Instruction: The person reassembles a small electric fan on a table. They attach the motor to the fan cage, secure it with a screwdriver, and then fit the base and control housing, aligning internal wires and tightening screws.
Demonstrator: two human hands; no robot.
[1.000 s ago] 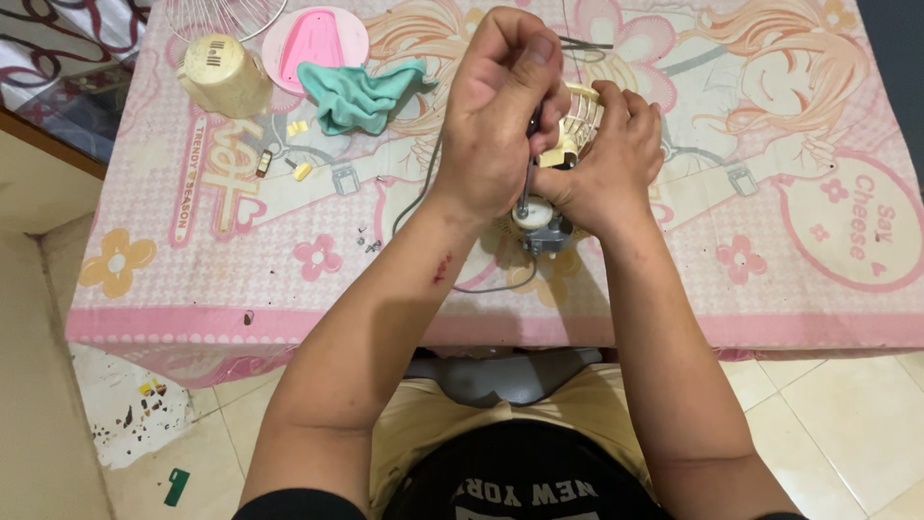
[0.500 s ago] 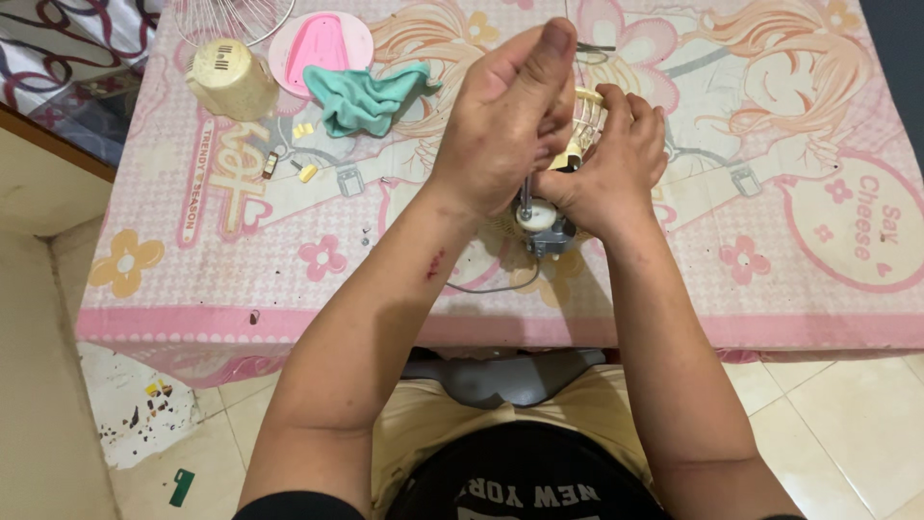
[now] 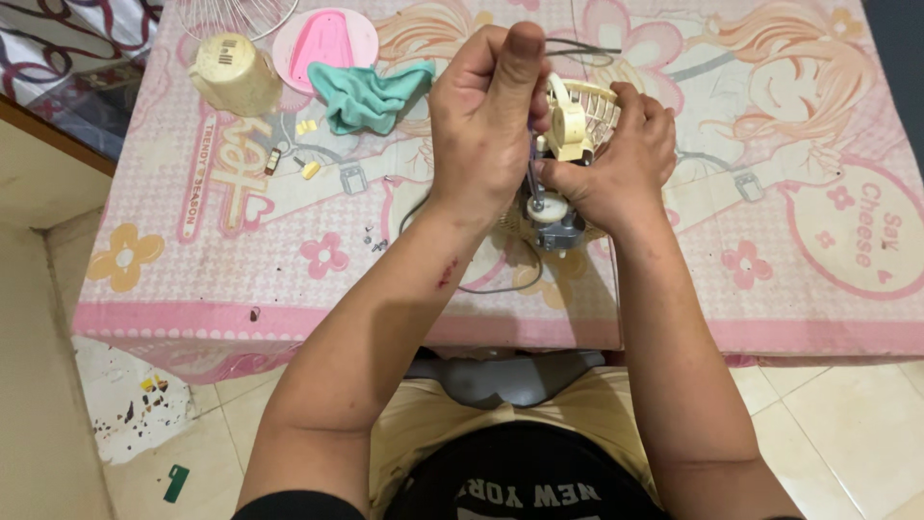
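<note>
My left hand (image 3: 486, 120) is closed around a screwdriver (image 3: 534, 178); only its thin metal shaft shows below the fist, pointing down at a small grey fan motor (image 3: 553, 223). My right hand (image 3: 621, 164) grips that motor together with the cream plastic fan housing (image 3: 577, 116) and its ribbed grille, holding it upright on the pink patterned tablecloth (image 3: 241, 250). A grey cord (image 3: 481, 287) trails from the motor toward the table's near edge. The screwdriver handle is hidden in my palm.
At the back left sit a cream plastic fan cover (image 3: 234, 74), a pink round part (image 3: 324, 40), a teal cloth (image 3: 366, 93) and a wire fan guard (image 3: 236, 14). Small screws (image 3: 373, 243) and yellow plastic bits (image 3: 308, 170) lie on the cloth. Tiled floor lies below.
My left hand has turned on the screwdriver, its fingers regripping over the handle. The fan housing has tilted slightly and shows more from behind the left hand.
</note>
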